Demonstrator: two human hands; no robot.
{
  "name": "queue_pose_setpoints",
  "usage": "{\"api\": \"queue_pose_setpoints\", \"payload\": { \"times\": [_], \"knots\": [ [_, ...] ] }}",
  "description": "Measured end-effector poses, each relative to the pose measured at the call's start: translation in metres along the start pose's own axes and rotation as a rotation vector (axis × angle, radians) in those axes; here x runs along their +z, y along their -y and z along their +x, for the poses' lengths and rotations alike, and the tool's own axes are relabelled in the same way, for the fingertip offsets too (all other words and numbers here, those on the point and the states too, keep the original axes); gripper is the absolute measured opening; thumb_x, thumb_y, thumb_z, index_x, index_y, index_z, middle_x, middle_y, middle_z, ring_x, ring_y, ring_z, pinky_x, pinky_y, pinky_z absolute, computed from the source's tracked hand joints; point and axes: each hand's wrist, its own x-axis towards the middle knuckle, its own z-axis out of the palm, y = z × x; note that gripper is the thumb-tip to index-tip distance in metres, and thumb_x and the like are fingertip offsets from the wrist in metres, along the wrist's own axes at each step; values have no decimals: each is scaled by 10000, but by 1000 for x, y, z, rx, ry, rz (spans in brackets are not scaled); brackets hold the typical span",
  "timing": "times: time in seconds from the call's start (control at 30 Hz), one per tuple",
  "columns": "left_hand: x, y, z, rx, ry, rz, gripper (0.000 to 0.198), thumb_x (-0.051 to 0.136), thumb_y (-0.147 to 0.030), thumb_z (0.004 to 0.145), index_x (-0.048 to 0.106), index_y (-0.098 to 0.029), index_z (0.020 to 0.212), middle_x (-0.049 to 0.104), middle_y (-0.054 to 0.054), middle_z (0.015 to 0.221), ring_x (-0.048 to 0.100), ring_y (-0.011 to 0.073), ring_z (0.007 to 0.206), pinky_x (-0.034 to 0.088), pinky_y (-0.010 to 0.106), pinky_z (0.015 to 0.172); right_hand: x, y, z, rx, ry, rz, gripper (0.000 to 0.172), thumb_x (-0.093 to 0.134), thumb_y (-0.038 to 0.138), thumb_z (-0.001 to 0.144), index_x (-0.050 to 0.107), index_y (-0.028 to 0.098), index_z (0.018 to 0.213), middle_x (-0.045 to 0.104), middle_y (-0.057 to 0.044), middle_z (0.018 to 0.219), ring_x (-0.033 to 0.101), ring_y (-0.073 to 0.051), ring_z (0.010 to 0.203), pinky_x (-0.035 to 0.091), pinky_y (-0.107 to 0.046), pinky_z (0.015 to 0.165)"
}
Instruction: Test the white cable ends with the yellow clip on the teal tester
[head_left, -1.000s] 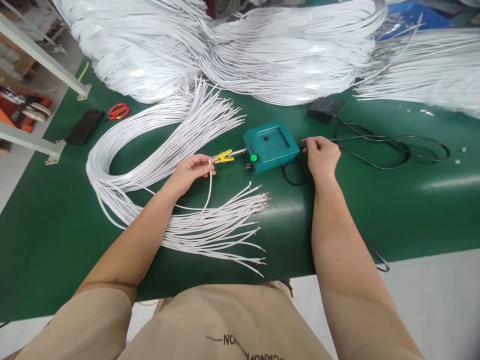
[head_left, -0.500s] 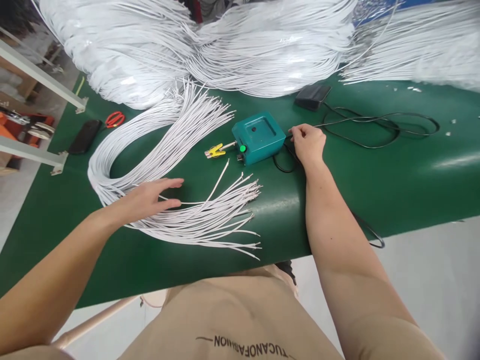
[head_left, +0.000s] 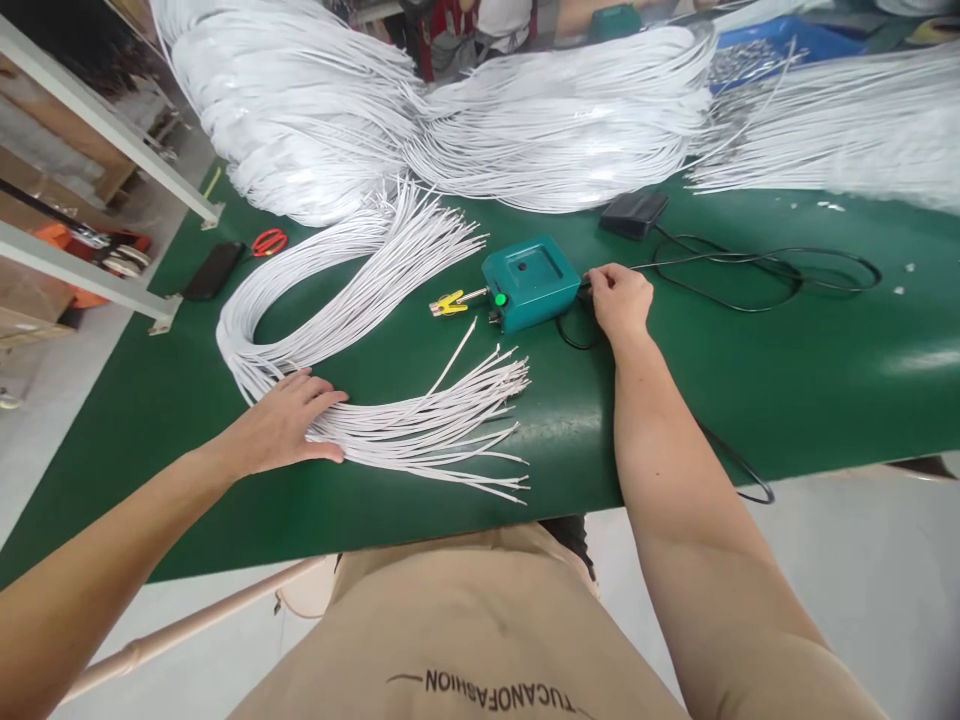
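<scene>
My left hand lies over a curved bundle of white wires, thumb and fingers apart, resting on the strands. My right hand is closed, its fingertips pinching the black cable at the right side of a small teal device. A green button is on the device's left side, where a metal shaft ends in a yellow clip. The wire ends fan out below the device.
Large heaps of white wires line the back of the green table. A black pedal with looped cord, red scissors, a dark phone and a blue tray also lie there. White metal posts stand at left.
My left hand has come down onto the wire bundle, its fingers now touching the strands. The view has tilted up and shifted left. My right hand keeps its pinch beside the device.
</scene>
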Motion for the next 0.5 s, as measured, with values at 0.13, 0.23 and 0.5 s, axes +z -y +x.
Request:
{"api": "queue_pose_setpoints", "payload": {
  "times": [0.13,0.23,0.5],
  "knots": [
    [1,-9,-6,-43,-38,-48,564,554,-680,751,656,-204,1036,652,130,1033,593,299,940,446,440,864,-1,0,-1,-2,8,4,231,492,276,820,704,189,792,680,-61,711,584,-214,703,418,-332,693],
    [3,-11,-10,-66,-51,-32,542,548,-665,770,647,-193,1017,649,128,1032,586,287,921,437,433,854,-2,0,-1,-5,9,3,231,495,273,823,708,188,799,686,-65,720,591,-218,714,416,-330,694],
    [10,-29,-21,-106,-57,32,504,521,-660,797,656,-193,931,661,112,947,576,263,826,441,407,791,-3,-1,-1,-5,20,2,224,501,282,826,704,194,788,696,-70,739,591,-221,714,416,-332,691]
  ]
}}
